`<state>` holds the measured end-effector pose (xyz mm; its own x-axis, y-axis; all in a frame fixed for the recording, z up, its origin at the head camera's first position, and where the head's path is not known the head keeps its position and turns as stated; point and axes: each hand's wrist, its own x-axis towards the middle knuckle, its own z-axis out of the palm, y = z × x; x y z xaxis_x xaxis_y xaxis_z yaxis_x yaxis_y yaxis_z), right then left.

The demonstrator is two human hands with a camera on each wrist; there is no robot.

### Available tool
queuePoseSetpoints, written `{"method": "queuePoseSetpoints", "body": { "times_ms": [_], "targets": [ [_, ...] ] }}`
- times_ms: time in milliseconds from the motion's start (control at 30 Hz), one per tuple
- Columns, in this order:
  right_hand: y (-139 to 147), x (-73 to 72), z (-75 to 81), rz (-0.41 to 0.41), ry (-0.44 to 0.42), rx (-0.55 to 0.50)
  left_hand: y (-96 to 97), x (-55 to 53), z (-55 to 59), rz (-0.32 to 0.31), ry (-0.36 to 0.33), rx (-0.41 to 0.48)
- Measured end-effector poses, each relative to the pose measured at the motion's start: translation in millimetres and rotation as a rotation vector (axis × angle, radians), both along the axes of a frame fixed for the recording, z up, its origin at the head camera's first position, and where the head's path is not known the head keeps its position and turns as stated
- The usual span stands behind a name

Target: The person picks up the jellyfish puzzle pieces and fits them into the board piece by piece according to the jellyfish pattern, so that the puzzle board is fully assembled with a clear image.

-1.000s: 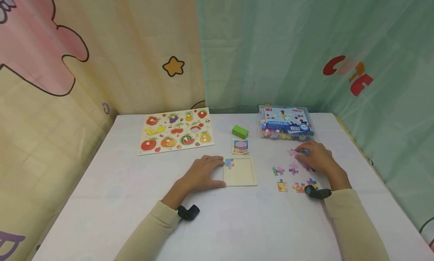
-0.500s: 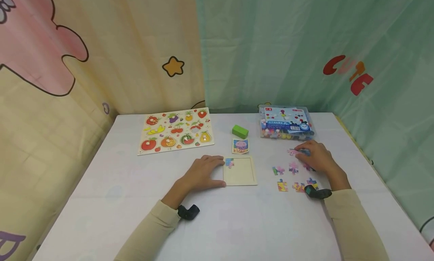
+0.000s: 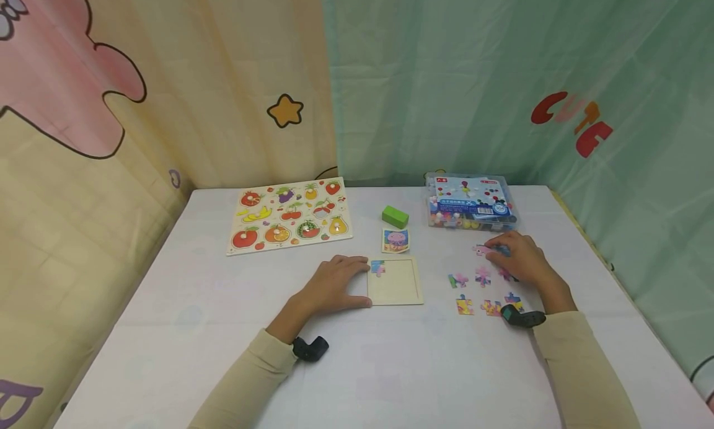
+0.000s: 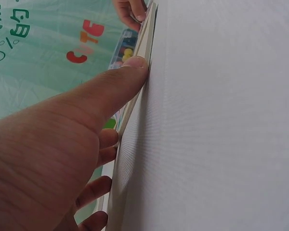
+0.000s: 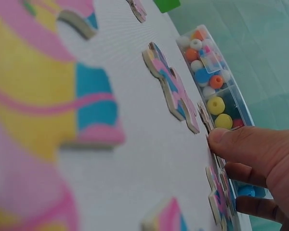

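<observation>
My left hand [image 3: 333, 284] rests at the left side of a shallow wooden puzzle tray [image 3: 398, 289], thumb at the near corner and fingertips along the edge. One blue-and-pink puzzle piece [image 3: 377, 267] lies in the tray's far left corner. Off to the right, my right hand [image 3: 520, 255] pinches a bluish puzzle piece [image 3: 504, 250] in the farthest row, partly hidden by its fingers. Just left of the thumb is a pink piece [image 3: 480, 250]. Nearer lie several more pieces, among them a pink one [image 3: 483, 276] and a yellow one [image 3: 464, 305].
Behind the tray are a small octopus picture card [image 3: 395, 240] and a green block [image 3: 395, 216]. A fruit puzzle board [image 3: 290, 215] lies at the back left. At the back right stands a clear box of beads [image 3: 471, 201]. Curtains enclose the table's [image 3: 379, 367] far side.
</observation>
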<state>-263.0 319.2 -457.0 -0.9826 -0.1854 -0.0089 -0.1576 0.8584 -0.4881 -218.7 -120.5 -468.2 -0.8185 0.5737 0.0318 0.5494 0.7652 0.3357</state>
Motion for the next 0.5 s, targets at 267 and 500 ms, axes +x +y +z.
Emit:
{"method": "queuePoseSetpoints", "body": {
  "times_ms": [267, 500],
  "targets": [
    [-5, 0.1, 0.5, 0.040, -0.003, -0.029, -1.2, 0.1, -1.1, -0.003, -0.002, 0.007],
    [-22, 0.9, 6.7, 0.075, 0.014, -0.078, -0.7, 1.2, 0.3, 0.003, -0.012, 0.012]
  ]
}}
